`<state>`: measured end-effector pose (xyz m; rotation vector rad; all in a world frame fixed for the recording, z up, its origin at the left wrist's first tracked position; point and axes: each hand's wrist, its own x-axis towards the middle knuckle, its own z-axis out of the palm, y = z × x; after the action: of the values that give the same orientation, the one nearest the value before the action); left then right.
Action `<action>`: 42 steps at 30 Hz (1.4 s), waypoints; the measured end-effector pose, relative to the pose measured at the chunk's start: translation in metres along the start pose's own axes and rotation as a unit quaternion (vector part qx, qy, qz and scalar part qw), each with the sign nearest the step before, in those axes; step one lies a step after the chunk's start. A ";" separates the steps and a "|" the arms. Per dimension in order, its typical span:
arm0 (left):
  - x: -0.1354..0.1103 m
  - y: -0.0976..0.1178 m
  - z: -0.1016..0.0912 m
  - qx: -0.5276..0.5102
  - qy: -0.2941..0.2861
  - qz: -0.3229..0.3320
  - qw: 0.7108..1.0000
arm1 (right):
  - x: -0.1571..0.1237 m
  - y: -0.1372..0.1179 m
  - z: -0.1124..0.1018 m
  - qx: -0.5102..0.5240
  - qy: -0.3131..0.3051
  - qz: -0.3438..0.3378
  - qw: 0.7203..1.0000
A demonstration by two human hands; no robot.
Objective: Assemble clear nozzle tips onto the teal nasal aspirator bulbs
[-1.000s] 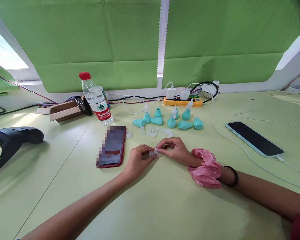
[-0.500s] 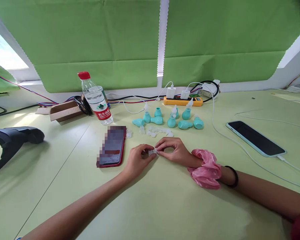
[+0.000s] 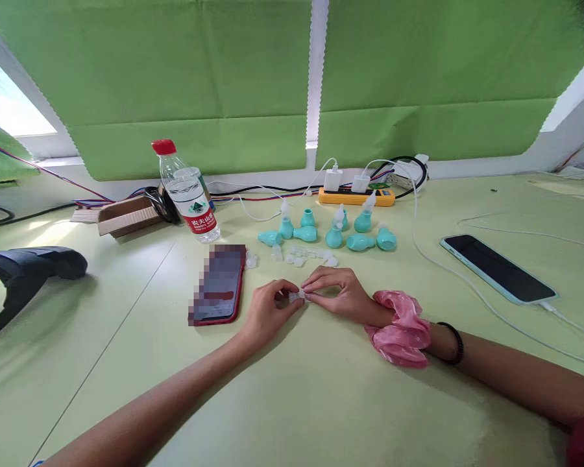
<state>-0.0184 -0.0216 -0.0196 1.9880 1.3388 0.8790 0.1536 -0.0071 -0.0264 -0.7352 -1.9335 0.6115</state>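
My left hand (image 3: 267, 308) and my right hand (image 3: 339, 293) meet over the table, both pinching one small clear plastic piece (image 3: 298, 296) between their fingertips. A pink scrunchie (image 3: 400, 327) and a black band (image 3: 453, 341) sit on my right wrist. Just beyond the hands lie several small clear plastic parts (image 3: 305, 256). Behind those stand and lie several teal bulb-shaped pieces (image 3: 331, 230), some fitted with clear tips.
A red phone (image 3: 219, 285) lies left of my hands, a light blue phone (image 3: 497, 268) on a white cable at right. A water bottle (image 3: 187, 194), a cardboard box (image 3: 124, 216) and an orange power strip (image 3: 355, 196) line the back. A black object (image 3: 26, 272) sits far left.
The fingers of both hands have shifted slightly around the clear piece; the hands stay in the same place.
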 end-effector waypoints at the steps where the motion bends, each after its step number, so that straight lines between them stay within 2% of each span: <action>1: 0.000 0.000 0.000 -0.001 0.001 0.003 1.000 | 0.000 0.000 0.000 -0.002 0.000 -0.003 1.000; 9: -0.001 -0.001 0.001 0.002 0.005 0.058 0.998 | 0.000 0.000 0.000 -0.023 -0.003 -0.023 0.999; 22: -0.001 -0.001 0.001 0.022 0.016 0.057 0.998 | 0.000 -0.001 0.001 -0.063 0.003 -0.062 0.996; 32: -0.002 -0.004 0.002 0.033 0.014 0.083 0.996 | -0.002 0.001 -0.001 -0.143 -0.033 -0.119 0.982; 42: -0.002 -0.001 0.002 0.051 0.021 0.083 0.995 | -0.001 -0.001 0.002 -0.102 -0.001 -0.090 0.991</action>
<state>-0.0182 -0.0238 -0.0218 2.1977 1.2777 0.9485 0.1522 -0.0088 -0.0272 -0.6749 -2.0582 0.3075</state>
